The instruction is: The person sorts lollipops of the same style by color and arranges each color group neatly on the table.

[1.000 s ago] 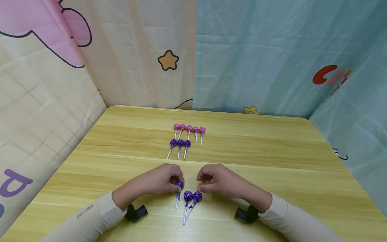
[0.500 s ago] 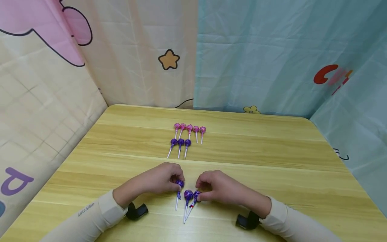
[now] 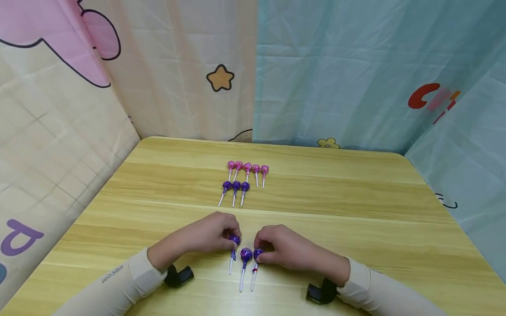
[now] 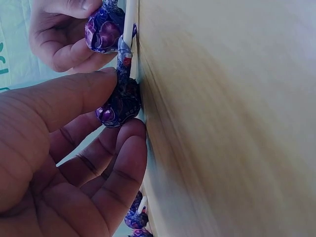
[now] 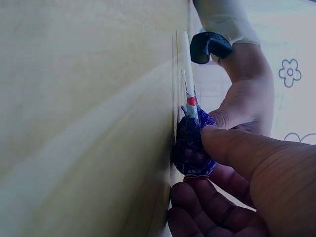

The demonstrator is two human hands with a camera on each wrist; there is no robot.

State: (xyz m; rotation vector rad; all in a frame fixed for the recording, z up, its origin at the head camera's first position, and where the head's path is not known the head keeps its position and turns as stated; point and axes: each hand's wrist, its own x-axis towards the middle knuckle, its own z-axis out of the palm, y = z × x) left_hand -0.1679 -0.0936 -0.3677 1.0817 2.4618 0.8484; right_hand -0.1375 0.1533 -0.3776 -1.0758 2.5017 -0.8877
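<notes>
Near the front of the table, my left hand point(image 3: 215, 232) pinches a purple-wrapped lollipop point(image 4: 118, 106) by its head between thumb and fingers. The stick points toward me. My right hand point(image 3: 286, 249) holds another purple lollipop point(image 5: 190, 153) the same way, thumb on the wrapper, with its white stick point(image 3: 254, 281) lying toward me. Between the two hands lies a third purple lollipop point(image 3: 246, 254), untouched, its head close to the one in my right hand.
Farther back, a row of several pink lollipops point(image 3: 247, 167) lies above a row of three purple lollipops point(image 3: 236, 186). The wooden table point(image 3: 348, 197) is bordered by printed curtains point(image 3: 336, 74). A black wrist device point(image 3: 178, 276) sits on each wrist.
My right hand has closed on the rightmost near lollipop and swung its stick to the right, away from the middle lollipop's stick. My left hand has stayed on its lollipop.
</notes>
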